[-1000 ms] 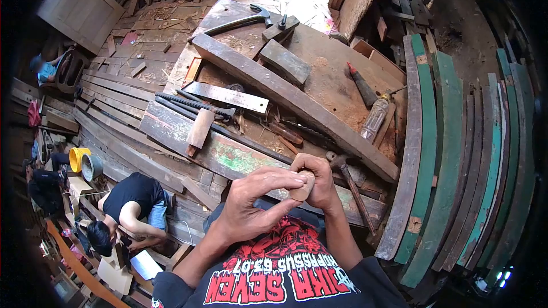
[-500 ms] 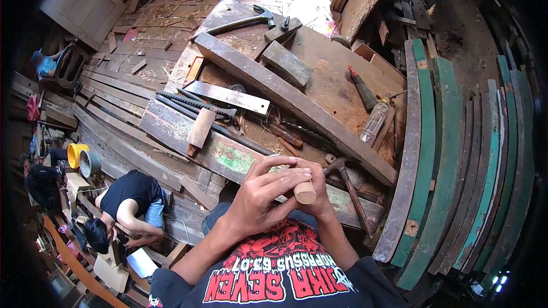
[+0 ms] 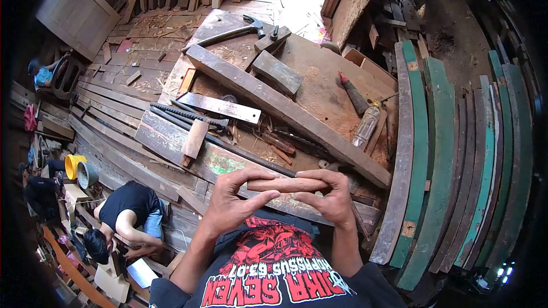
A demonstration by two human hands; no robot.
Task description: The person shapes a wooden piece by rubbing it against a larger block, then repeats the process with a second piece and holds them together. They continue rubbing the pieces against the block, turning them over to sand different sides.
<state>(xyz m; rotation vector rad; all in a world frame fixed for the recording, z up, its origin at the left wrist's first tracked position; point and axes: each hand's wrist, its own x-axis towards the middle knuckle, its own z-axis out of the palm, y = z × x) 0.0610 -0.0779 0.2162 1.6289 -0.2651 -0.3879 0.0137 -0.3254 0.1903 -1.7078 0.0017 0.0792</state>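
Left hand (image 3: pixel 231 197) and right hand (image 3: pixel 335 198) grip a wooden piece (image 3: pixel 292 185); bottle (image 3: pixel 366 127) at two o'clock, yellow bucket (image 3: pixel 71 168) at nine, contents unclear.

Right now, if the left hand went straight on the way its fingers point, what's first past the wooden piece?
Likely the right hand, at the opposite end of the wooden piece from the left hand; depth is unclear from one view.

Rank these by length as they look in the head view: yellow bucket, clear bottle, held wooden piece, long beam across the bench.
1. Long beam
2. Held wooden piece
3. Clear bottle
4. Yellow bucket, farther off, so its true rank is unsure.
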